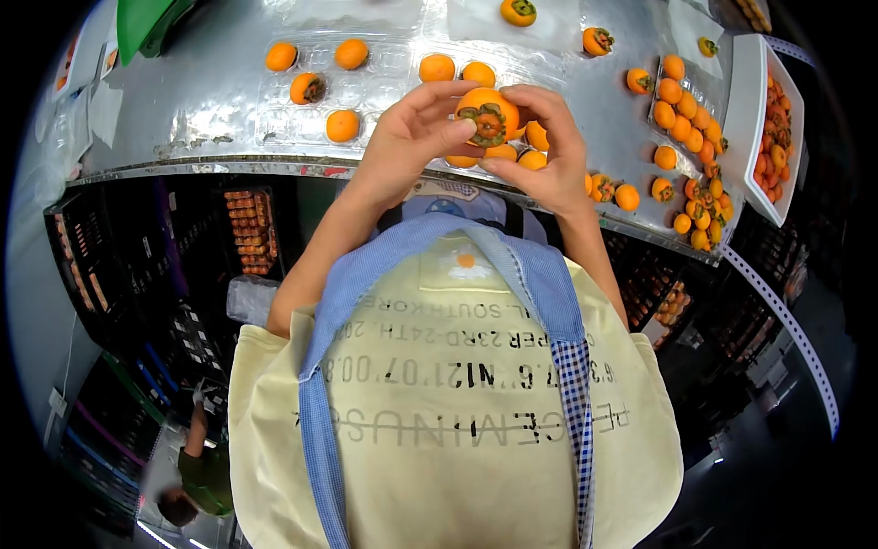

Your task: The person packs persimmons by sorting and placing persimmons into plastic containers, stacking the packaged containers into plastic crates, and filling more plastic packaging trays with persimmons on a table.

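Note:
In front of my chest an orange persimmon (495,105) is held up, its green-brown calyx facing me. My left hand (407,133) is closed on it, thumb against the calyx edge and fingers behind the fruit. My right hand (556,151) curves round the other side, fingertips at the fruit's upper right and thumb lower down. Below and behind the hands, more persimmons (437,68) sit in a clear plastic tray, partly hidden. To the left, another clear molded tray (302,119) carries several persimmons (343,125).
Loose and grouped persimmons (695,133) lie on the right of the metal table (210,101). Beyond them stands a white crate (745,128) of fruit. A green object (151,23) is at the upper left. Dark crates (247,229) stand below the table edge; another person (206,476) is lower left.

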Motion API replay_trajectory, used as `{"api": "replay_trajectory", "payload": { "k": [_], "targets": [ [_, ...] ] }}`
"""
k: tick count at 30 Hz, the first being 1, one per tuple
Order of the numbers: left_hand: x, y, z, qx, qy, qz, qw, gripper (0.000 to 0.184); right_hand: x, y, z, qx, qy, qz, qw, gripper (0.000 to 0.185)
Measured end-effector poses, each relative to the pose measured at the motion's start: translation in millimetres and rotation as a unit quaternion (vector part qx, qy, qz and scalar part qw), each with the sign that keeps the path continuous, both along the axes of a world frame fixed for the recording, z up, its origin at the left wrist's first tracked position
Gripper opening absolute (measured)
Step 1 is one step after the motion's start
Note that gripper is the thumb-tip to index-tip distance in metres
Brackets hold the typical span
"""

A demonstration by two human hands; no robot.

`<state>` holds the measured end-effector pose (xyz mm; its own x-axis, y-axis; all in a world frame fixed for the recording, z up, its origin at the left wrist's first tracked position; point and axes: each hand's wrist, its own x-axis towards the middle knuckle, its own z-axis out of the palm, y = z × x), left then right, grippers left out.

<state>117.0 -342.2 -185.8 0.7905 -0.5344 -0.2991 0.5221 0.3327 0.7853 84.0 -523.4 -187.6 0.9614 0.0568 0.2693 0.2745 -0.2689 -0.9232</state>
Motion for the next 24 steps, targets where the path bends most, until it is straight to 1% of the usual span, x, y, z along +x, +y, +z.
{"api": "replay_trajectory", "payload": {
  "k": [3,4,7,9,12,15,16,19,24],
  "targets": [
    [-1.3,-1.6,-1.3,0.04,-0.022,0.005,0.999,0.033,-0.9,6.3,-0.3,-0.036,-0.019,-0.034,0.999,0.048],
    [-1.4,-1.6,-2.0,0.054,-0.028,0.004,0.998,0.032,-2.4,7.2,-2.1,-0.007,0.003,-0.037,0.999,0.047],
    [0.3,2.9,-9.5,-0.016,0.046,-0.01,0.999,0.033,-7.0,8.9,-7.2,0.072,0.061,-0.041,0.995,0.045],
    [-0.8,6.9,-14.7,-0.068,0.082,-0.042,0.993,0.034,-9.8,9.3,-6.7,0.115,0.09,-0.04,0.988,0.045],
    [-1.6,8.7,-21.3,-0.144,0.117,-0.073,0.98,0.037,-7.0,7.0,-5.3,0.041,0.022,-0.013,0.999,0.044],
    [-3.5,9.7,-25.9,-0.2,0.141,-0.094,0.965,0.041,-1.4,5.7,5.0,-0.097,-0.05,-0.003,0.994,0.045],
    [-3.9,9.9,-26.5,-0.215,0.148,-0.101,0.96,0.043,-1.2,7.1,7.3,-0.083,-0.045,-0.005,0.996,0.044],
    [-8.2,7.0,-20.8,-0.154,0.126,-0.081,0.977,0.065,-1.9,16.0,14.4,-0.056,-0.037,-0.015,0.998,0.043],
    [-7.1,7.8,-27.9,-0.162,0.113,-0.094,0.976,0.074,-3.1,24.0,14.9,-0.061,-0.042,-0.046,0.996,0.039]
  ]
}}
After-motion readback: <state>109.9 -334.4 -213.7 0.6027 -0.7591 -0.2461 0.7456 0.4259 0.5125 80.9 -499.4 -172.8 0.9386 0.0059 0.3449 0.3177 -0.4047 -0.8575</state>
